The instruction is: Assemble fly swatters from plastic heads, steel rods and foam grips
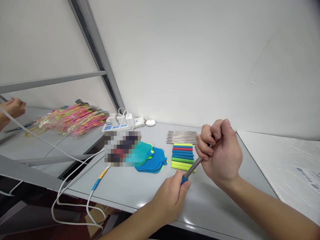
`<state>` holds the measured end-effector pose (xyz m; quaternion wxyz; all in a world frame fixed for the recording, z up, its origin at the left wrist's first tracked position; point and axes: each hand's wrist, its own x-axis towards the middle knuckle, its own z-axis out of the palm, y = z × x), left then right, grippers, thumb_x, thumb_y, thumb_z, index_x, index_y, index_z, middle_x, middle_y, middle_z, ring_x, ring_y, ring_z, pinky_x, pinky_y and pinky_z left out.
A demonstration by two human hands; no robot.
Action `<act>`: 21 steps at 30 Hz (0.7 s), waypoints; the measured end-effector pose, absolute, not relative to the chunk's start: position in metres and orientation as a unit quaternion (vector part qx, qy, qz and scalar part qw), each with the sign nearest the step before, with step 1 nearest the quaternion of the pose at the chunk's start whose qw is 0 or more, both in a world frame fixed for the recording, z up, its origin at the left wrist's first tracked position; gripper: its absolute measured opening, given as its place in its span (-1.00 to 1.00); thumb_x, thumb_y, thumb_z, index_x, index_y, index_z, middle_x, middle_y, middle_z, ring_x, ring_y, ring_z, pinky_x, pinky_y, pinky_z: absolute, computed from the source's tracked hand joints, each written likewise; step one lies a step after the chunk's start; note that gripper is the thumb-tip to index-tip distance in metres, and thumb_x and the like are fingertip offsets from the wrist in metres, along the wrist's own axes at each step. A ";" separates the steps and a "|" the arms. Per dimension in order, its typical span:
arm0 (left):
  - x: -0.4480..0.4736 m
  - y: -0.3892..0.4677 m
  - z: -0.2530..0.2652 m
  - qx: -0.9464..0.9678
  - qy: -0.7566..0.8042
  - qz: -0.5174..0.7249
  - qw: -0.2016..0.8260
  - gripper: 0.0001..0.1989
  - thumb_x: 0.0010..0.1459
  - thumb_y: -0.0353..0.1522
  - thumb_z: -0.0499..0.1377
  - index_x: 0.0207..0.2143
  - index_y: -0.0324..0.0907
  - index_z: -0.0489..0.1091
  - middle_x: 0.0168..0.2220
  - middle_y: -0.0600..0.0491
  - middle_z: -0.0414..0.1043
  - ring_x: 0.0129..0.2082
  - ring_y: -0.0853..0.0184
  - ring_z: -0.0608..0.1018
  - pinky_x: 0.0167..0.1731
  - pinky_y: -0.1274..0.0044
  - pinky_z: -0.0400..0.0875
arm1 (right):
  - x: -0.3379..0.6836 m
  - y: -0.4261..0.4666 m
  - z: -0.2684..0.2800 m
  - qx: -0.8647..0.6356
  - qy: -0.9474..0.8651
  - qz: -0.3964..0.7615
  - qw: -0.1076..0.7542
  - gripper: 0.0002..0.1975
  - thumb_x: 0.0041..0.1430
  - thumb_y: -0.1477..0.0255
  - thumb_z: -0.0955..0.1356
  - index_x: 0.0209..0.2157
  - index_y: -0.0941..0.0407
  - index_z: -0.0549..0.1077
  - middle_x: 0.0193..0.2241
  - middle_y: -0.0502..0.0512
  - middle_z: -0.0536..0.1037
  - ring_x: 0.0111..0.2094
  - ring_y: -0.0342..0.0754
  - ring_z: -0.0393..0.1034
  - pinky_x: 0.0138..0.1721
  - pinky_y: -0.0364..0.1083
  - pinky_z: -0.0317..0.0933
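Two hands meet over the table point(140, 190) near its front edge. Off at the far left, another person's hand point(11, 108) holds a white cable. Blue mesh swatter heads point(152, 160) lie mid-table, with coloured handle sleeves point(183, 156) stacked just beside them and steel rods point(182, 137) behind. The left hand point(170, 196) pinches a blue sleeve on a metal rod point(193, 168), fingers clamped together. The right hand point(220, 153) is fisted tight around the rod's upper end.

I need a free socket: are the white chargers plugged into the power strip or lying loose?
Plugged in: three white chargers stand upright on the white power strip, cables trailing off.
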<state>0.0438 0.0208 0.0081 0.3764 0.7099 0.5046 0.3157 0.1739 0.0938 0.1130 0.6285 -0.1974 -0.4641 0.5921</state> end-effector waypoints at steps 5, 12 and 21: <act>0.044 0.020 0.009 0.706 0.506 0.318 0.379 -0.77 0.39 -0.24 -0.19 -0.27 -0.11 0.14 -0.49 0.18 0.15 -0.50 0.36 0.25 -0.46 0.51 0.01 | 0.173 0.086 0.116 -0.197 -0.458 0.587 0.638 -0.58 0.32 0.11 0.19 -0.53 0.05 0.06 -0.61 -0.15 0.00 -0.69 -0.24 -0.20 -0.73 -0.22 -0.21; 0.043 0.019 0.008 0.716 0.490 0.337 0.365 -0.77 0.38 -0.24 -0.17 -0.27 -0.13 0.16 -0.50 0.16 0.17 -0.51 0.35 0.24 -0.48 0.51 0.01 | 0.166 0.074 0.105 -0.181 -0.445 0.593 0.646 -0.62 0.35 0.20 0.18 -0.53 0.07 0.14 -0.61 -0.14 0.08 -0.69 -0.26 -0.13 -0.71 -0.20 -0.19; 0.047 0.015 0.013 0.671 0.415 0.466 0.400 -0.72 0.36 -0.27 -0.10 -0.10 -0.24 0.30 -0.12 -0.14 0.41 -0.17 0.19 0.43 -0.14 0.38 0.30 | 0.146 0.048 0.077 -0.248 -0.606 0.586 0.478 -0.60 0.33 0.17 0.22 -0.52 0.11 0.26 -0.62 -0.12 0.13 -0.62 -0.23 -0.03 -0.60 -0.17 -0.11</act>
